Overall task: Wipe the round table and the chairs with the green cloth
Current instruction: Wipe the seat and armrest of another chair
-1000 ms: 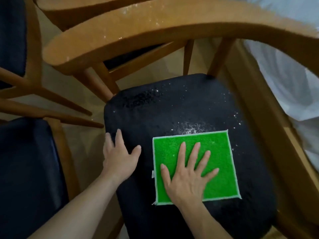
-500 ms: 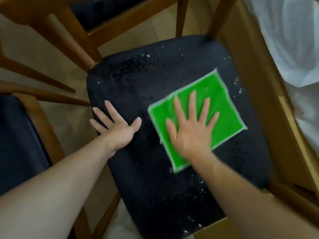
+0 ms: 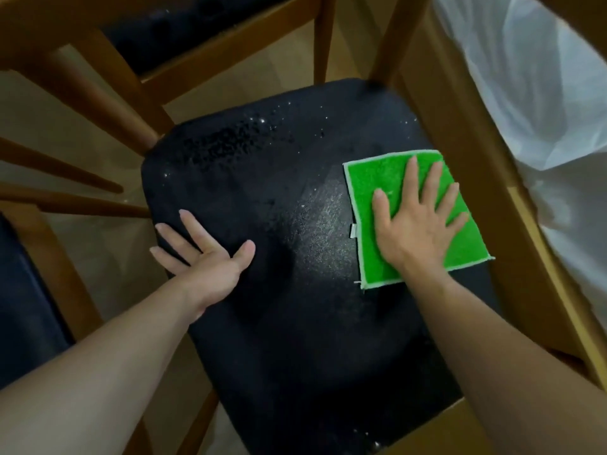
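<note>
From the head view, your right hand (image 3: 418, 231) presses flat, fingers spread, on the green cloth (image 3: 368, 182), which lies under your palm at the black chair seat's (image 3: 279, 323) right edge. Your left hand (image 3: 205, 261) rests open-palmed on the seat's left edge, holding nothing.

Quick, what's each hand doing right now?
Left hand: open, flat on the seat, holding nothing.
Right hand: open, pressed flat on the green cloth.

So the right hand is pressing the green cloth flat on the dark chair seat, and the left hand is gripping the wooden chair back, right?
Not quite. The head view shows the left hand lying flat, fingers spread, on the dark chair seat near its left edge, not gripping the wooden back. The right hand does press the green cloth flat on that seat.
</note>
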The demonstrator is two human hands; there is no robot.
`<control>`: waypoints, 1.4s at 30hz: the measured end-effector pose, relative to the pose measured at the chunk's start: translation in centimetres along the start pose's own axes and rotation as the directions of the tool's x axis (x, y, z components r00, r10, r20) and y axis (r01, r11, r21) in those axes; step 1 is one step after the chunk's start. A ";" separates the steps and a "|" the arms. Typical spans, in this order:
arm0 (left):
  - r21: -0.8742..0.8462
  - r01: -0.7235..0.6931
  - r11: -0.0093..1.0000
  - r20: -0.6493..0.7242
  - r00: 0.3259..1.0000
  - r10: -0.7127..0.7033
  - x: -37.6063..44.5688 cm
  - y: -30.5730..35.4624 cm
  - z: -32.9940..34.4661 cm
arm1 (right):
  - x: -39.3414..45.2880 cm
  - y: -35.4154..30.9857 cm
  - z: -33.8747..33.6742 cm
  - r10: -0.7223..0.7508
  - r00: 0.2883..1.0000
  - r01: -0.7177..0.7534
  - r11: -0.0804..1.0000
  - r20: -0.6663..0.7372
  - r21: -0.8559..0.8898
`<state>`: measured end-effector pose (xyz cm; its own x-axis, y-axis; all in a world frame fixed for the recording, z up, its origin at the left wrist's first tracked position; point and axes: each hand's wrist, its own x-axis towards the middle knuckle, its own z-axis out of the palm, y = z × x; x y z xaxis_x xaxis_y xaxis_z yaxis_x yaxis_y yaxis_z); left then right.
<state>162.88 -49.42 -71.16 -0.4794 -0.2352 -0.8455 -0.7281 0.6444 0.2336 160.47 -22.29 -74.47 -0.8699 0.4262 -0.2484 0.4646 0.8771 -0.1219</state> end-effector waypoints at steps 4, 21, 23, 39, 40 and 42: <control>0.025 0.008 1.000 -0.004 1.000 -0.008 -0.1 0.2 -0.1 | -9.7 -1.9 2.0 -0.308 0.948 0.316 0.942 0.081 -0.117; 0.092 0.015 0.996 0.049 0.999 -0.020 0.2 0.2 0.0 | 3.4 -6.1 0.0 0.224 0.974 -0.225 0.974 0.019 0.034; 0.117 0.016 0.993 0.047 0.999 -0.022 0.4 0.3 0.1 | 4.1 -9.2 0.2 0.169 0.986 -0.169 0.986 -0.001 0.006; 0.095 0.008 0.995 0.076 0.997 -0.015 0.6 0.3 -0.1 | 7.0 -12.6 -0.7 -0.186 0.982 0.187 0.982 0.016 -0.011; 0.101 0.022 0.995 0.079 0.996 -0.030 0.6 0.3 0.0 | 6.8 -13.5 -0.5 -0.153 0.988 0.153 0.988 0.013 -0.012; 0.130 0.058 0.990 0.088 0.994 -0.070 0.8 0.7 0.1 | 5.5 -16.5 0.0 -0.161 0.987 0.161 0.986 0.010 -0.030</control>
<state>162.07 -49.05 -71.70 -0.3823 -0.2150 -0.8987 -0.6847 0.7190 0.1192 148.03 -34.40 -73.85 -0.9316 0.2775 -0.2348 0.3132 0.9406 -0.1312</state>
